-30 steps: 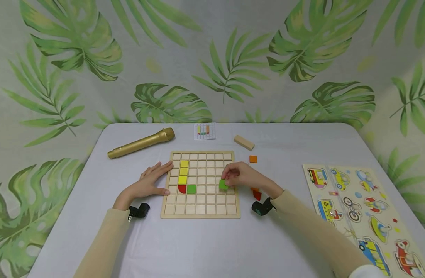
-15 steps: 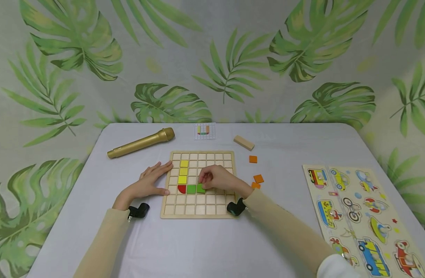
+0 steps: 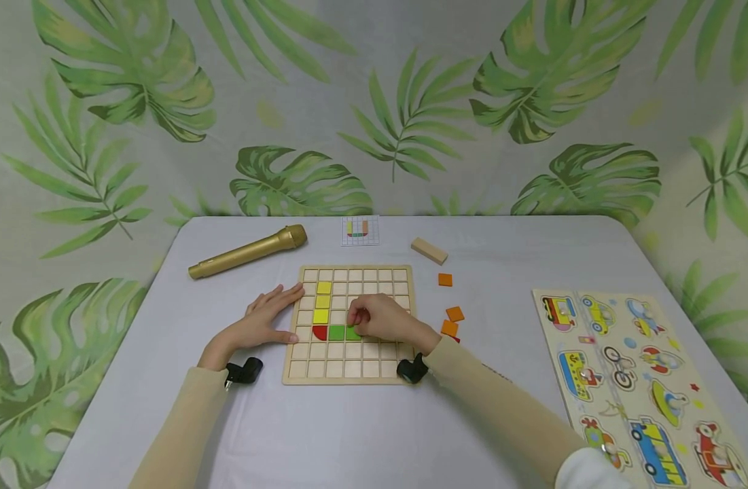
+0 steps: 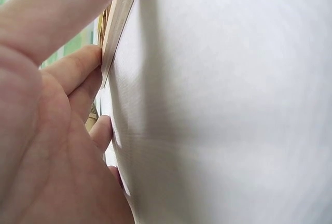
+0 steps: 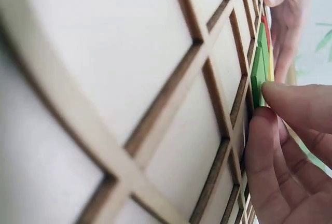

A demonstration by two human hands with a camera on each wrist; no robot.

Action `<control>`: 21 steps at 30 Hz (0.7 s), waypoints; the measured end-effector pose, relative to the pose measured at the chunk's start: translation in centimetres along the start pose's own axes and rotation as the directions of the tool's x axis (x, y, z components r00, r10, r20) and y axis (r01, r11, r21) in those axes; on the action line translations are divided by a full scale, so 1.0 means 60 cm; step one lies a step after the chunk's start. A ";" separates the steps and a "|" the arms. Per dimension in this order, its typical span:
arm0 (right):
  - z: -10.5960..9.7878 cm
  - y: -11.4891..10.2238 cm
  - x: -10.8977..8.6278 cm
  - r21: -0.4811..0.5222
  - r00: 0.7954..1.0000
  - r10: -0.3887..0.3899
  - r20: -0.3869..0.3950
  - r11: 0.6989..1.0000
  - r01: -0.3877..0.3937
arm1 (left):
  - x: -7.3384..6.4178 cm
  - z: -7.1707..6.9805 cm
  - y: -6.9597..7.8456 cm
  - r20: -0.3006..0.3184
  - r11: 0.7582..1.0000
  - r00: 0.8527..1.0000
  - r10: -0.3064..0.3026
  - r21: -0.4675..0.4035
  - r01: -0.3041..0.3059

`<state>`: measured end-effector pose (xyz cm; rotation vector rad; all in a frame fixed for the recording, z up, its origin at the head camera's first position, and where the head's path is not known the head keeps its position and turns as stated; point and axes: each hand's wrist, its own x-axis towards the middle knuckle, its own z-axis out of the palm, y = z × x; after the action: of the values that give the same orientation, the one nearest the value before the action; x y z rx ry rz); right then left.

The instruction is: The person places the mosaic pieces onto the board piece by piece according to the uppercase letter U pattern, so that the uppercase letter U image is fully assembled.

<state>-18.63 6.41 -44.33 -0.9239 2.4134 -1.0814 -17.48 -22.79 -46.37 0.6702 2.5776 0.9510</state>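
Note:
A wooden grid board [image 3: 335, 369] lies on the table. My left hand [image 3: 257, 326] touches its left edge with fingertips and thumb, fingers spread. In the right wrist view my right hand [image 5: 290, 136] pinches the end of a green square tile [image 5: 257, 73] between thumb and forefinger, low over the grid. From the head view, that tile sits right of another green tile [image 3: 336, 333], partly hidden under the fingers of the right hand [image 3: 386, 318]. A red quarter-round tile [image 3: 321, 333] and a column of yellow tiles [image 3: 321, 301] fill cells at the left.
Several orange tiles [image 3: 454, 314] lie right of the board, a bit of red beside them. Behind are a wooden block [image 3: 429, 251], a small pattern card [image 3: 360, 231] and a gold microphone [image 3: 248, 252]. A vehicle puzzle board [image 3: 643, 380] lies at the right.
The right hand has carried the green tile leftward from the board's right side to the cell beside the other green tile. During the last half second it barely shifts. The left hand stays put.

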 end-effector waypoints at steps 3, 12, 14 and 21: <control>-0.003 0.005 -0.001 0.060 1.000 0.017 0.005 0.998 -0.017 | 0.001 0.000 -0.001 0.000 1.000 1.000 0.004 0.003 -0.004; -0.043 0.036 -0.031 0.382 0.997 0.075 0.034 0.920 -0.082 | 0.002 0.001 0.000 0.000 1.000 1.000 0.002 0.000 -0.002; -0.056 0.044 -0.046 0.418 0.996 0.087 0.035 0.903 -0.093 | 0.002 0.001 0.000 0.001 1.000 1.000 0.002 0.004 -0.002; -0.099 0.080 -0.112 0.449 0.989 0.145 0.036 0.882 -0.146 | 0.000 0.001 -0.001 0.002 1.000 1.000 -0.004 0.009 0.004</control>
<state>-18.93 16.54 -43.84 -0.5742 2.0488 -1.4900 -17.49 -22.79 -46.45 0.6673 2.5818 0.9372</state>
